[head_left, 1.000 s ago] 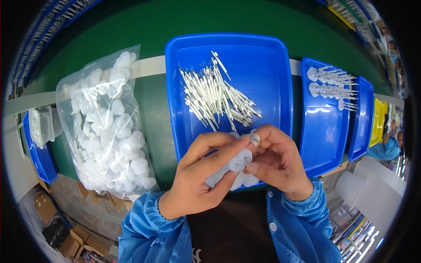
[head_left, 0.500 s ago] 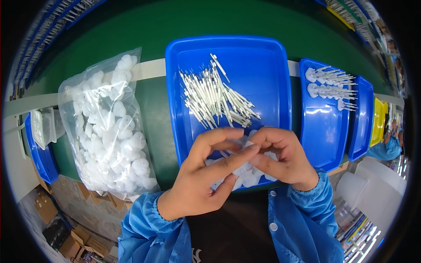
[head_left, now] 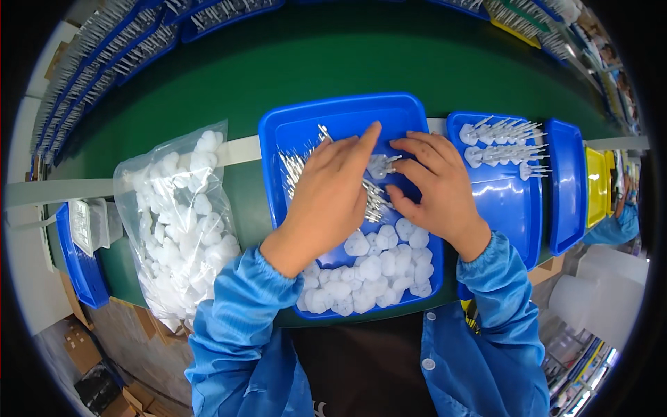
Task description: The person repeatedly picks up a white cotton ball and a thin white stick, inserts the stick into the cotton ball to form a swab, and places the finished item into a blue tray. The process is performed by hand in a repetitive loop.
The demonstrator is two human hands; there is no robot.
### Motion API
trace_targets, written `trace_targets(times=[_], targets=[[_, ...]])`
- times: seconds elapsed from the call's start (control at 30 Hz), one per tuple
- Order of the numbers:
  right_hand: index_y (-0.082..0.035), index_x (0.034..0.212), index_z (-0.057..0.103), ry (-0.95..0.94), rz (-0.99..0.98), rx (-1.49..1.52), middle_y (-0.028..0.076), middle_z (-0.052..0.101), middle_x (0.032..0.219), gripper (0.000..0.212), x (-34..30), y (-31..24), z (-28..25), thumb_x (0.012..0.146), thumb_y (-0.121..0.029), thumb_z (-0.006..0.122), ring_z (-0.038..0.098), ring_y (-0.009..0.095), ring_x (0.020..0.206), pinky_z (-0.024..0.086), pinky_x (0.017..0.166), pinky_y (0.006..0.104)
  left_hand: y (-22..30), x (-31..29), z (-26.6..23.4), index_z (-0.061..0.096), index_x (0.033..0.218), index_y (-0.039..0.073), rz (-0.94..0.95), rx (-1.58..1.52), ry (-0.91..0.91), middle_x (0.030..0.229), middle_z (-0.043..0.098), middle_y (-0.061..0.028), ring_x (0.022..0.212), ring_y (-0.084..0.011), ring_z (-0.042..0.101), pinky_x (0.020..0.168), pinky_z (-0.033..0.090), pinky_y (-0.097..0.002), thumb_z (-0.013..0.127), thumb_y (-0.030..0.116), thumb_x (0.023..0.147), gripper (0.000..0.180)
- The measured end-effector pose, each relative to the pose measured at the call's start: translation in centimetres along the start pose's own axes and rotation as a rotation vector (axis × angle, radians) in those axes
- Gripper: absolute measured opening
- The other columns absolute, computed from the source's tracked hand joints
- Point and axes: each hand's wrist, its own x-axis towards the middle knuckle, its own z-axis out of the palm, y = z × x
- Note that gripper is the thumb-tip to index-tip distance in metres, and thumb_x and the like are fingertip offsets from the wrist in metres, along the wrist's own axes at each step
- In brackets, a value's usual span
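A blue tray lies in front of me, with a heap of thin white rods in its far part and rounded, translucent white plastic pieces along its near side. My left hand is palm down over the rods, forefinger stretched out; its other fingertips are partly hidden. To its right, my right hand is open, thumb and fingers apart and curved. Between the hands lies one white piece with short pins showing at its right, close to the right fingertips; I cannot tell whether they touch it.
A clear bag of white pieces stands left of the tray. At right, a second blue tray holds rows of white pieces with rods. Another blue tray and a yellow bin follow. Rod-filled trays line the far left.
My hands have parted and moved to the tray's far part from its near side, where they were together at a white piece. The near pieces are now uncovered. The whole view has shifted.
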Motion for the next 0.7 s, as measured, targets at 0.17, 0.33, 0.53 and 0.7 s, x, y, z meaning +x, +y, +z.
trace_targets(times=[0.17,0.33,0.53,0.7], targets=[[-0.004,0.100,0.075,0.053,0.097,0.008,0.010,0.074,0.129,0.025,-0.5,0.8,0.6,0.080,-0.013,0.086,0.065,0.035,0.132,0.054,0.111,0.0508,-0.7,0.6,0.4,0.066,0.147,0.005,0.073,0.116,-0.049,0.124,0.077,-0.0081,0.117,-0.0345,0.067,0.111,0.048,-0.0520,0.063,-0.005,0.093,0.056],[-0.004,0.101,0.076,0.061,0.095,0.055,0.011,0.074,0.126,0.025,-0.6,1.1,0.3,0.080,-0.012,0.087,0.066,0.036,0.131,0.055,0.110,0.0472,-0.7,2.3,0.8,0.078,0.127,0.012,0.090,0.158,-0.020,0.113,0.077,-0.0058,0.111,-0.0305,0.069,0.102,0.049,-0.0460,0.074,0.006,0.094,0.034],[-0.005,0.100,0.077,0.055,0.093,0.047,0.008,0.075,0.118,0.020,-0.7,1.7,0.7,0.081,-0.008,0.084,0.067,0.033,0.128,0.056,0.109,0.0467,-1.6,4.8,1.3,0.081,0.114,0.014,0.132,0.185,-0.146,0.109,0.078,-0.0011,0.109,-0.0275,0.069,0.100,0.047,-0.0435,0.080,0.013,0.092,0.023],[-0.006,0.097,0.076,0.118,0.096,0.072,0.008,0.074,0.112,0.019,-0.7,0.6,0.3,0.079,-0.007,0.083,0.068,0.032,0.119,0.056,0.103,0.0462,-1.5,5.2,0.4,0.080,0.119,0.014,0.157,0.190,-0.183,0.117,0.079,-0.0019,0.114,-0.0272,0.070,0.101,0.048,-0.0431,0.082,0.014,0.090,0.029]])
